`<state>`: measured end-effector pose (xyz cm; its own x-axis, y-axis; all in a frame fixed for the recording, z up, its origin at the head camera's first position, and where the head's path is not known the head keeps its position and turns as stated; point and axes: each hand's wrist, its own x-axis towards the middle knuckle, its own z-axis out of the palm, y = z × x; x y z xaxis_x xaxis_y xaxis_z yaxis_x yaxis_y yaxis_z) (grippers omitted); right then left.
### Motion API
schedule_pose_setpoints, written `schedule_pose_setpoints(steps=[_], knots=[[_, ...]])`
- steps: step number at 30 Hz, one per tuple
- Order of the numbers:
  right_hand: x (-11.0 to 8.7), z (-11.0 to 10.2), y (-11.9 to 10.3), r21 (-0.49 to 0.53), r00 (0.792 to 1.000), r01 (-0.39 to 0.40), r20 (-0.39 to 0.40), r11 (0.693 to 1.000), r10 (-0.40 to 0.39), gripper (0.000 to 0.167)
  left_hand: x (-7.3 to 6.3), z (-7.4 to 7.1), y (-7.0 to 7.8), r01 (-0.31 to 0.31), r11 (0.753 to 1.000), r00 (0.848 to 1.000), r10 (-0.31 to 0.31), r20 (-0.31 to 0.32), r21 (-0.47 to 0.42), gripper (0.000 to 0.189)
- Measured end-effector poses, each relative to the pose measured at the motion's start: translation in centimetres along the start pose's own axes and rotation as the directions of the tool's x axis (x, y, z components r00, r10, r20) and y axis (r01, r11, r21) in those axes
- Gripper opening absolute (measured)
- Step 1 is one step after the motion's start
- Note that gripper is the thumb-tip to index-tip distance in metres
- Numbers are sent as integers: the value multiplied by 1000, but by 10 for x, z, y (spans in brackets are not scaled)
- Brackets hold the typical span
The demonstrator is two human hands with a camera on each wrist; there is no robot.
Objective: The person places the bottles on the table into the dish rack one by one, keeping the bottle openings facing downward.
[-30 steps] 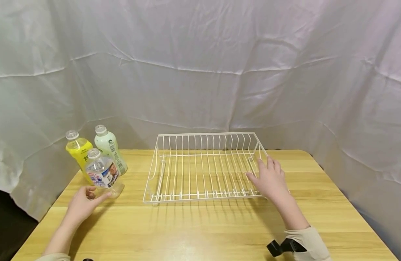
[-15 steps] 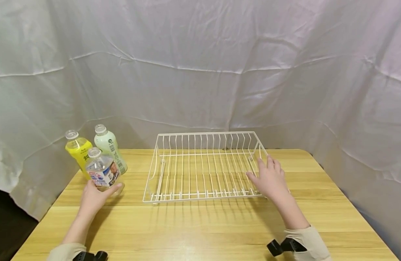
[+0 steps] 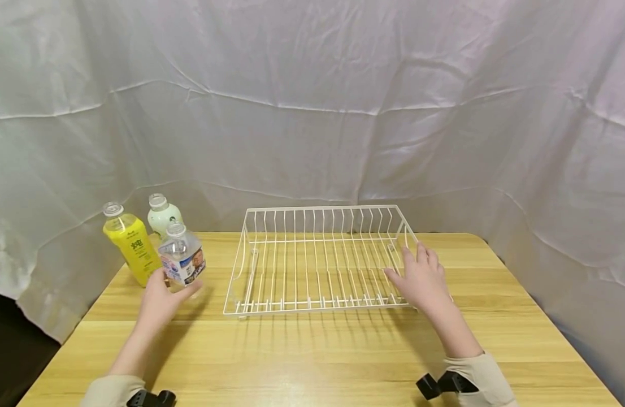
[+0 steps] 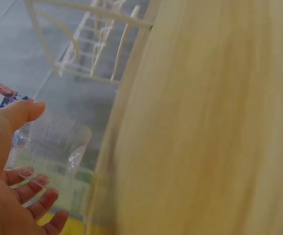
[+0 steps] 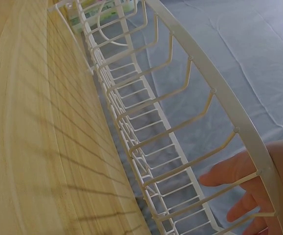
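Observation:
A clear plastic bottle (image 3: 182,257) with a printed label leans in the grasp of my left hand (image 3: 157,299). In the left wrist view, thumb and fingers curl round the bottle (image 4: 53,147) on opposite sides, and its clear base points out past the fingertips. A yellow bottle (image 3: 134,249) stands just left of it, and a pale green bottle (image 3: 163,216) behind is partly covered by it. My right hand (image 3: 421,277) rests on the right end of a white wire dish rack (image 3: 320,310), its fingers loosely spread. From the right wrist, the thumb and fingers show behind the rack's wires.
The rack stands at the back middle of a wooden table (image 3: 312,362). Grey-white cloth (image 3: 312,141) hangs behind and at both sides. Each wrist wears a black strap with a camera (image 3: 447,383).
My left hand has closed round the clear bottle and moved it to the right, away from the yellow bottle and in front of the green one. The right hand and the rack stay put.

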<state>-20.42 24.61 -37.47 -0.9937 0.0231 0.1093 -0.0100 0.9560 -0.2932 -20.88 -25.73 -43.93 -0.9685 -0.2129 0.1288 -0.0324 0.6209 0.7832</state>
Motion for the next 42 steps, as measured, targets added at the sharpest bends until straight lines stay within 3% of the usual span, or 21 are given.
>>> schedule_pose_setpoints(steps=[6,12,19,23,34,37,42], knots=[[2,1,0,2,1000,1,2,1000,-1,79,2,8,24,-123,992,990,125,-60,26,79],[2,2,-2,9,1000,-2,11,1000,1,79,5,14,51,-177,983,979,180,-98,41,79],[4,1,-4,12,1000,4,6,1000,-4,78,12,17,81,-257,951,940,288,-185,174,78],[5,2,-3,12,1000,5,8,1000,-5,78,12,18,100,-262,942,933,303,-196,209,76],[3,2,1,26,1000,0,7,1000,0,79,6,29,159,-287,945,917,318,-243,155,74],[2,2,2,21,1000,2,7,1000,-2,81,5,35,170,-297,939,909,333,-249,172,75],[3,1,1,16,1000,7,11,1000,-7,81,4,45,184,-295,941,916,328,-232,165,75]])
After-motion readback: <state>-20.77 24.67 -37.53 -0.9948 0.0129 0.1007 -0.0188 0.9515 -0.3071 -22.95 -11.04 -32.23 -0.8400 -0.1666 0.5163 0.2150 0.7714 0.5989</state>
